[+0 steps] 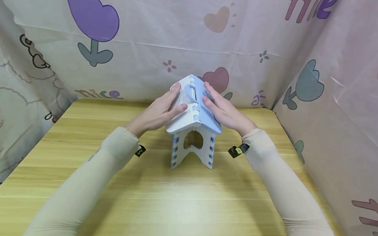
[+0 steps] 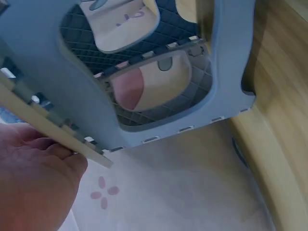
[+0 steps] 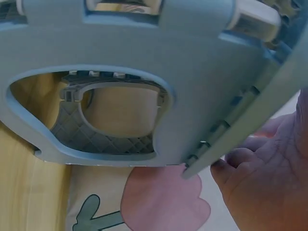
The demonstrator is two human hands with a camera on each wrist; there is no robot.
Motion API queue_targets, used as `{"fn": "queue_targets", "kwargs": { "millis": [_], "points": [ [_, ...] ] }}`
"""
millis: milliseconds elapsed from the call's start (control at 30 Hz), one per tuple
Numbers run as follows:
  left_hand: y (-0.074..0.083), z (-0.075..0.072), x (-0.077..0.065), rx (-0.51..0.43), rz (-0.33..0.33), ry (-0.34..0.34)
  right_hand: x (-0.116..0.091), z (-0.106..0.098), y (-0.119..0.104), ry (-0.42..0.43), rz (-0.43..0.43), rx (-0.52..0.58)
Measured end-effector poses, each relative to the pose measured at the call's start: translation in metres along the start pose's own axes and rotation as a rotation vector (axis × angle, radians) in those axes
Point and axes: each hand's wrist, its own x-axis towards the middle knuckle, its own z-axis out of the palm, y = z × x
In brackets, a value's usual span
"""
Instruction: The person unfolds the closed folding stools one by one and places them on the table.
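A pale blue and white plastic folding stool (image 1: 179, 150) stands half folded on the table, its two seat halves sloping down from a hinged ridge like a roof. A loop handle (image 1: 190, 93) lies along that ridge. On the left slope rests my left hand (image 1: 158, 111), fingers extended and thumb spread. My right hand (image 1: 225, 110) lies against the opposite slope, also with straight fingers. In the left wrist view, a blue leg panel (image 2: 236, 53) with a cut-out fills the upper part. The right wrist view shows the underside hinge and another leg panel (image 3: 192, 110).
The stool stands on a wood-grain table (image 1: 186, 208). Behind it hangs a printed curtain (image 1: 140, 71) with flowers and hearts, close to the table's back edge. More curtain closes off the left and right sides.
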Motion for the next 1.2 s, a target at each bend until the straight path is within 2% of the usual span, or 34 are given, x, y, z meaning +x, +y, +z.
{"fn": "queue_targets", "kwargs": {
  "millis": [233, 500, 800, 1200],
  "points": [
    [-0.006, 0.004, 0.010, 0.053, -0.010, -0.072, 0.008, 0.008, 0.002, -0.058, 0.001, -0.036],
    [-0.006, 0.004, 0.010, 0.083, -0.016, -0.093, 0.006, 0.015, 0.007, -0.056, -0.015, -0.023],
    [-0.004, -0.003, 0.013, 0.081, -0.018, -0.108, 0.004, 0.012, 0.004, -0.066, -0.007, -0.096],
    [-0.003, -0.005, 0.012, 0.103, -0.029, -0.135, 0.002, 0.013, 0.002, -0.068, -0.007, -0.111]
  ]
}}
